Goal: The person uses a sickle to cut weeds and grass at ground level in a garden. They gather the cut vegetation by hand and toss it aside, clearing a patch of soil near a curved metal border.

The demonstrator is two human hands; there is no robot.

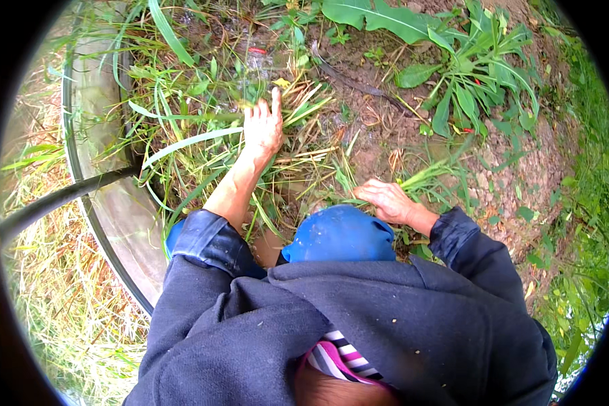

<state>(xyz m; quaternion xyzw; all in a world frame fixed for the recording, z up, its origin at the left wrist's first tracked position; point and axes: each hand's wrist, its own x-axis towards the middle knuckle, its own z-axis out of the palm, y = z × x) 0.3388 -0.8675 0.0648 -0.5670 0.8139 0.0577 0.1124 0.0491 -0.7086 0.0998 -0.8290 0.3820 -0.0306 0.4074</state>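
Observation:
My left hand [264, 127] reaches into the weeds with its fingers stretched out and slightly apart. A long grass blade [193, 144] meets its outer edge; I see nothing gripped in the fingers. Cut, yellowish grass stalks [307, 109] lie just to its right. Lower and to the right, my right hand [385, 200] is curled around a tuft of green grass [431, 172], whose blades stick out to the upper right. The lower ends of this tuft are hidden by the hand. My blue-covered knee [340, 233] is close beside the right hand.
A curved, pale border strip [116, 218] runs along the left, crossed by a dark hose or pipe [66, 198]. Dry straw [76, 284] covers the ground beyond it. A broad-leaved weed [467, 76] grows upper right from bare soil [517, 177]. A dark strip [355, 83] lies on the soil.

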